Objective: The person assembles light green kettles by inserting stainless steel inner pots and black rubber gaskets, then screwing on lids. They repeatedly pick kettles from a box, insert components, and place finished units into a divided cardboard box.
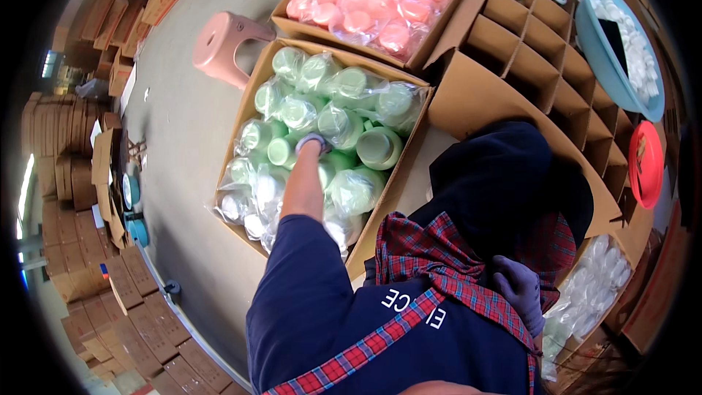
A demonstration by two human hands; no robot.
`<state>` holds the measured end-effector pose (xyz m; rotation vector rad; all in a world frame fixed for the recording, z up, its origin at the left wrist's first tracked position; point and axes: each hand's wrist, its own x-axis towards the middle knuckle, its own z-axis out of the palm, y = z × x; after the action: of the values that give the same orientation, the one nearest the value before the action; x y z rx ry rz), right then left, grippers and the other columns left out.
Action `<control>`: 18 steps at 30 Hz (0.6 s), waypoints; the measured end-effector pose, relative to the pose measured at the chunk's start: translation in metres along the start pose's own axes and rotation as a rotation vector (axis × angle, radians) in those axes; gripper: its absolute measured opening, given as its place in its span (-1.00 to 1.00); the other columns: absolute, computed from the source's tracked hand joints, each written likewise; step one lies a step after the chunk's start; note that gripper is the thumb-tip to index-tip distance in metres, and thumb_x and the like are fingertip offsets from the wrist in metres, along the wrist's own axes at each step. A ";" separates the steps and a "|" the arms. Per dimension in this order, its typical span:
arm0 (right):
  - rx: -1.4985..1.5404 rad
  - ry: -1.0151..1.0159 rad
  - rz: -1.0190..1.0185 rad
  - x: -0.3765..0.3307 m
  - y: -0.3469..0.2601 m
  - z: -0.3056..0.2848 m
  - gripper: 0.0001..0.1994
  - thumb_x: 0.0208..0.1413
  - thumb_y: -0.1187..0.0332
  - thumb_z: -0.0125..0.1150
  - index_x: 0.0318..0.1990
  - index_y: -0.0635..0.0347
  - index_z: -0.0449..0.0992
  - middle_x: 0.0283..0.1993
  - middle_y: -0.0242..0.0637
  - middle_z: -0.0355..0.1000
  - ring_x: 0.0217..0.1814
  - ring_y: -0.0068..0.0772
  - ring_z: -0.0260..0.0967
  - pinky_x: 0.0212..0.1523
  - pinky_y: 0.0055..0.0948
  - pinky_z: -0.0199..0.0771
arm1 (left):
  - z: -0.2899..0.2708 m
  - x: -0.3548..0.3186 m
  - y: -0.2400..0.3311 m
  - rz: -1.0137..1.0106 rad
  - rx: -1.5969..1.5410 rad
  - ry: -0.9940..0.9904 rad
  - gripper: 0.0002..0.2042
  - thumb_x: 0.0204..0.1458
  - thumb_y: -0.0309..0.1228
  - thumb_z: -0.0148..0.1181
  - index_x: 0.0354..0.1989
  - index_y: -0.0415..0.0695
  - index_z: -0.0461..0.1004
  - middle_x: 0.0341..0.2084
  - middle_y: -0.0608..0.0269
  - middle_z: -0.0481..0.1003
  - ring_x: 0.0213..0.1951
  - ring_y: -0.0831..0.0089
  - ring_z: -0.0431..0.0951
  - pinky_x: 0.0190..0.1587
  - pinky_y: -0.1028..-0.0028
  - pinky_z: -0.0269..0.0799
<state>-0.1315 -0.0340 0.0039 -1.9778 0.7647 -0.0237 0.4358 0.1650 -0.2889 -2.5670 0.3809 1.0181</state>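
Observation:
My left hand (312, 142), in a light purple-grey glove, reaches down among pale green rounded containers (281, 152) packed in an open cardboard box (238, 139). Its fingers are hidden between them, so any grip cannot be seen. Clear plastic bags wrap most of these containers; one green container (378, 148) near the box's right side looks unwrapped. Whitish wrapped pieces (235, 206) lie in the box's near left corner. My right hand (518, 289), gloved too, is bent in close to the red plaid apron (431, 256) with its fingers curled; whatever it may hold is hidden.
A pink stool (219, 44) stands left of a box of bagged pink containers (365, 0). To the right are a divided carton (504, 36), a blue basin (589, 36) of white pieces and a red dish (645, 164). Stacked cartons (73, 227) line the far left.

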 end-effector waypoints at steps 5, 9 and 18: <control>-0.104 0.091 -0.108 0.006 -0.005 -0.006 -0.63 0.04 0.49 0.30 0.06 0.29 0.53 -0.21 -0.07 0.56 -0.22 -0.11 0.54 -0.16 -0.24 0.51 | -0.048 -0.074 -0.122 0.185 -0.732 -0.019 -0.63 -0.15 -0.08 0.35 -0.39 -0.19 0.66 -0.56 0.18 0.59 -0.56 0.40 0.54 -0.41 0.38 0.48; -0.217 0.250 -0.507 0.045 -0.039 -0.008 -0.44 -0.03 0.39 0.43 0.17 0.29 0.45 0.05 -0.02 0.48 0.05 0.01 0.46 0.07 -0.17 0.49 | -0.110 -0.259 -0.069 0.410 -1.135 0.464 -0.77 -0.04 -0.29 0.29 -0.50 -0.25 0.58 -0.65 0.33 0.44 -0.57 0.51 0.42 -0.48 0.50 0.33; -0.244 0.493 -0.924 0.060 -0.100 -0.018 -0.33 -0.14 0.21 0.48 0.23 0.01 0.45 0.23 0.03 0.25 0.15 0.13 0.36 0.16 -0.02 0.48 | -0.093 -0.436 0.114 0.792 -1.806 0.313 -0.80 0.08 -0.43 0.27 -0.54 -0.22 0.45 -0.63 0.31 0.46 -0.63 0.62 0.33 -0.53 0.59 0.21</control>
<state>-0.0384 -0.0473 0.0762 -2.4324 0.0765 -1.0300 0.1421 0.0749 0.0542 -4.3996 0.8753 1.6568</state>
